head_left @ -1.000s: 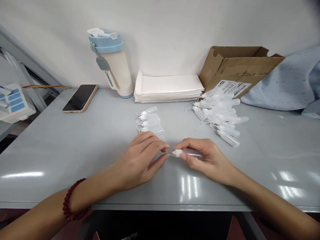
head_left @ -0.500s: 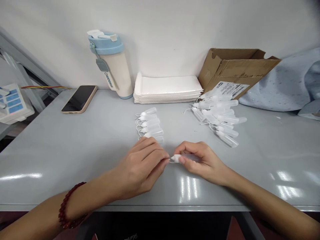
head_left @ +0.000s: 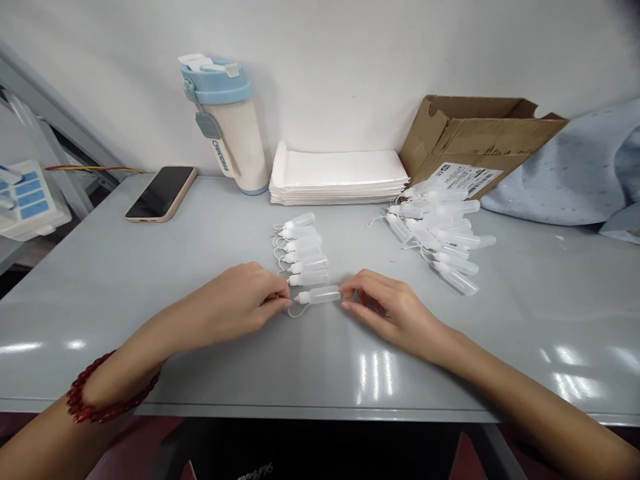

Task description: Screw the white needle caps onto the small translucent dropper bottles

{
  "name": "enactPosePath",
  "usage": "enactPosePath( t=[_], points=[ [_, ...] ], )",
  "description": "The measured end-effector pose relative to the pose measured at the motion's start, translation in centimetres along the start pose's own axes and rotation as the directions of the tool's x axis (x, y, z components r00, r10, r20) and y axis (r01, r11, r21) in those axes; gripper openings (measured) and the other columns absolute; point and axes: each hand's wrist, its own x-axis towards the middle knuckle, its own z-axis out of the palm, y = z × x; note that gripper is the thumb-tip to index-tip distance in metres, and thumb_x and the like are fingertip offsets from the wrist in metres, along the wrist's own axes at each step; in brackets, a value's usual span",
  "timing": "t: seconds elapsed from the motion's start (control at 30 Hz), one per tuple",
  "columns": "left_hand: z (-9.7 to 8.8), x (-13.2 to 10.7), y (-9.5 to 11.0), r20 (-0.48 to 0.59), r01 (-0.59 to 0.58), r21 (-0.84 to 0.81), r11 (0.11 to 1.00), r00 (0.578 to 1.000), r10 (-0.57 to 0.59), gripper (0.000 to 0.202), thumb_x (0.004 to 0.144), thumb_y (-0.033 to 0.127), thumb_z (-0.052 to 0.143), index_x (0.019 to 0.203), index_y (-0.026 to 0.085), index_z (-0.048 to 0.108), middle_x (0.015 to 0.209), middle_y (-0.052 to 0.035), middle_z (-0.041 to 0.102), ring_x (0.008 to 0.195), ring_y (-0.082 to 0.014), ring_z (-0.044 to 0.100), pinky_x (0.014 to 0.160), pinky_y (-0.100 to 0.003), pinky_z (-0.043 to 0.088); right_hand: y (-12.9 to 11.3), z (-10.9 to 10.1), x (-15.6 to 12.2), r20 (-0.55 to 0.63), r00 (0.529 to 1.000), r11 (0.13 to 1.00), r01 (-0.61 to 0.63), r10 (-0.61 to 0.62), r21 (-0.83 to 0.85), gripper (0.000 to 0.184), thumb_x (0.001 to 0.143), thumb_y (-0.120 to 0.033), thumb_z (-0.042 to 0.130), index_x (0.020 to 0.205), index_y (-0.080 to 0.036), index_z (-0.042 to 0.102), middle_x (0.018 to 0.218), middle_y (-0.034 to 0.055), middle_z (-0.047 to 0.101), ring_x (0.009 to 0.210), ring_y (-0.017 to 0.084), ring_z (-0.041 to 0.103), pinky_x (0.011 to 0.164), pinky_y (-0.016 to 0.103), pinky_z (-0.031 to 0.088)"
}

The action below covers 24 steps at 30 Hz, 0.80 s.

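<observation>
A clear plastic needle-tip bottle (head_left: 323, 295) with a white cap and a thin looped strap lies sideways on the table. My left hand (head_left: 243, 297) is closed, thumb and forefinger pinched at the bottle's tip. At the other end, my right hand (head_left: 385, 300) has its thumb and forefinger slightly apart, fingertips right by the base; whether they touch it is hard to tell. Just beyond lies a neat row of similar bottles (head_left: 305, 257), tips pointing left. A loose pile of such bottles (head_left: 445, 227) rests farther right.
Along the wall stand a cream tumbler (head_left: 237, 137) with a blue lid, a stack of white padded envelopes (head_left: 343, 175) and an open cardboard box (head_left: 480, 143). A phone (head_left: 161, 193) lies at left. Pale blue fabric (head_left: 565, 167) is bunched at the right, on the grey table (head_left: 225, 230).
Both hands have moved left with the bottle, which now lies at the near end of the row. My right fingers have shifted from around its cap and body to its base.
</observation>
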Motion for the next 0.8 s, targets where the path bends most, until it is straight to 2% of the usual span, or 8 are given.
enactPosePath(
  t=[0.27,0.6,0.8],
  points=[
    [0.01,0.01,-0.52,-0.025,0.045,0.071,0.996,0.999,-0.043,0.029,0.090,0.029,0.042,0.066,0.021,0.055,0.057,0.0037,0.056,0.053,-0.0132,0.047,0.051,-0.025,0.027,0.66,0.53,-0.07,0.026,0.999,0.984,0.039,-0.035,-0.177,0.021,0.091,-0.022,0.048,0.111,-0.017,0.054,0.101,0.0082,0.060,0.079,0.016,0.059,0.069,0.030,0.050],
    [0.13,-0.10,-1.06,-0.050,0.050,0.093,0.994,0.998,-0.045,0.033,0.091,0.032,0.042,0.061,0.019,0.050,0.055,0.0025,0.055,0.051,-0.0134,0.048,0.048,-0.025,0.025,0.59,0.56,-0.08,0.029,0.993,0.983,0.115,-0.112,-0.144,0.023,0.090,-0.020,0.049,0.113,-0.019,0.053,0.110,0.0096,0.061,0.086,0.017,0.061,0.074,0.032,0.052],
    [0.20,0.01,-0.75,-0.020,0.060,0.103,0.993,0.998,-0.058,0.036,0.093,0.036,0.038,0.066,0.020,0.055,0.059,0.0018,0.059,0.053,-0.0144,0.050,0.050,-0.026,0.026,0.56,0.48,-0.05,0.016,0.993,0.984,0.122,-0.121,-0.129,0.024,0.090,-0.021,0.049,0.113,-0.019,0.053,0.111,0.0098,0.061,0.086,0.017,0.062,0.074,0.031,0.053]
  ],
)
